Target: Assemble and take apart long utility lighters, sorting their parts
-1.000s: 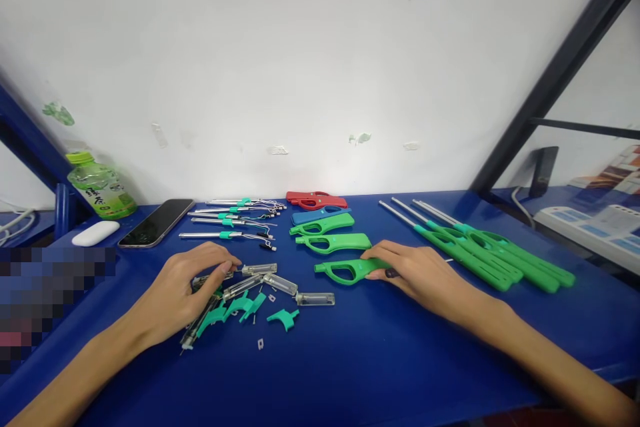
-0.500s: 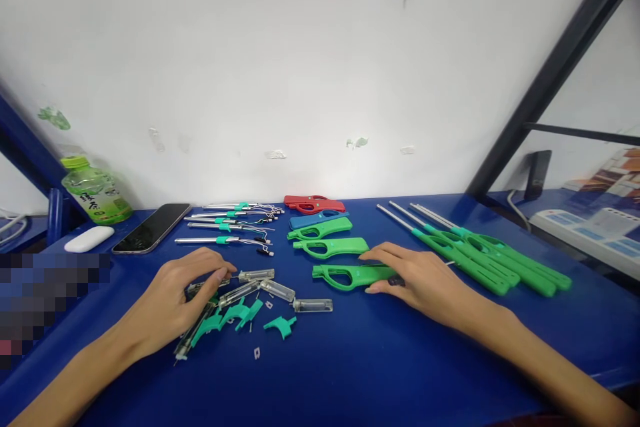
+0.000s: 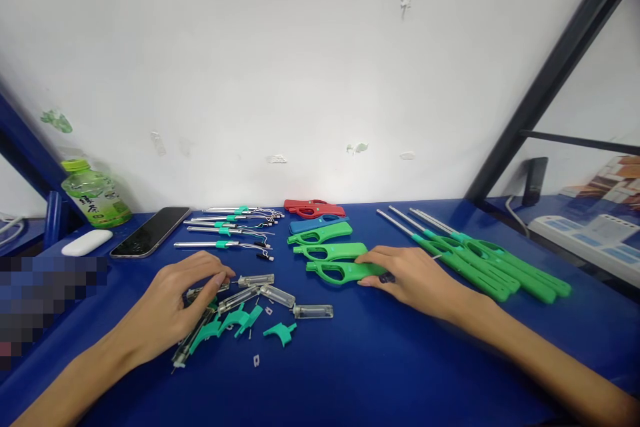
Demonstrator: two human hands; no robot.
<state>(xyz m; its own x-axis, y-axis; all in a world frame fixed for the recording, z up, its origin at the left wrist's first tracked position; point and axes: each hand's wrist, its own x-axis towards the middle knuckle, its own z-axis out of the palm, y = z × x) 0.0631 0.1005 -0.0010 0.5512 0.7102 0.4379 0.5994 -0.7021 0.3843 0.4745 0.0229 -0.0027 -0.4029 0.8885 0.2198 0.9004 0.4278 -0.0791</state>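
Note:
My right hand [image 3: 400,277] grips the handle end of a green lighter casing [image 3: 336,273] between thumb and fingers. A small dark thing [image 3: 387,277] shows by those fingers; I cannot tell what it is. Just behind the held casing lies another green casing [image 3: 327,252]. My left hand [image 3: 183,293] is curled low over the pile of clear fuel tanks [image 3: 240,297], thumb close to the index fingertip; what sits under its fingers is partly hidden. Teal triggers [image 3: 281,331] and tiny white pieces [image 3: 257,360] lie beside the tanks.
Metal lighter tubes with wires [image 3: 215,245] lie at the back left, near a phone [image 3: 150,232], a white case [image 3: 87,243] and a bottle [image 3: 97,195]. Blue [image 3: 317,223] and red casings [image 3: 315,209] lie by the wall. Several long green lighters [image 3: 480,267] rest on the right.
My right hand has slid the green casing slightly left and back, closer to the casing behind it. My left hand has stayed over the tanks, nearly still.

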